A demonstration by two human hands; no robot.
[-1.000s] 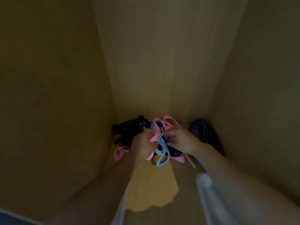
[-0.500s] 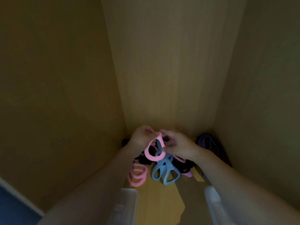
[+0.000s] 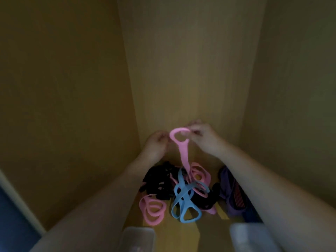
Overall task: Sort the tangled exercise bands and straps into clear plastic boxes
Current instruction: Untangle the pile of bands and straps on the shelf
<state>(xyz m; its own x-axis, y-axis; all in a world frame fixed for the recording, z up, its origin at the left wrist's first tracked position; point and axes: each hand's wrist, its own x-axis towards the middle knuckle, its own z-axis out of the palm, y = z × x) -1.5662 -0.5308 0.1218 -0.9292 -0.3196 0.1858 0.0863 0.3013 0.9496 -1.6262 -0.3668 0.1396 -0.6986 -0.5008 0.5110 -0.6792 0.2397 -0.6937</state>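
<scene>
Bands and straps lie in a tangled pile (image 3: 181, 190) on the floor of a dim wooden cupboard (image 3: 181, 70). Above the pile, both hands hold up the round end loop of a pink band (image 3: 182, 153). The left hand (image 3: 157, 144) has its curled fingers on the loop's left side, and the right hand (image 3: 203, 137) pinches its right side. The band's tail hangs straight down into the heap.

In the pile, black straps (image 3: 160, 179) make up the left part. A light blue band (image 3: 182, 194) crosses over the middle, with more pink loops (image 3: 200, 174) behind it. A coiled pink band (image 3: 145, 213) lies at the pile's near left edge, and a purple strap (image 3: 229, 182) lies just right of the pile. Nearer than the pile, two clear plastic boxes (image 3: 138, 237) (image 3: 249, 237) show at the bottom edge.
</scene>
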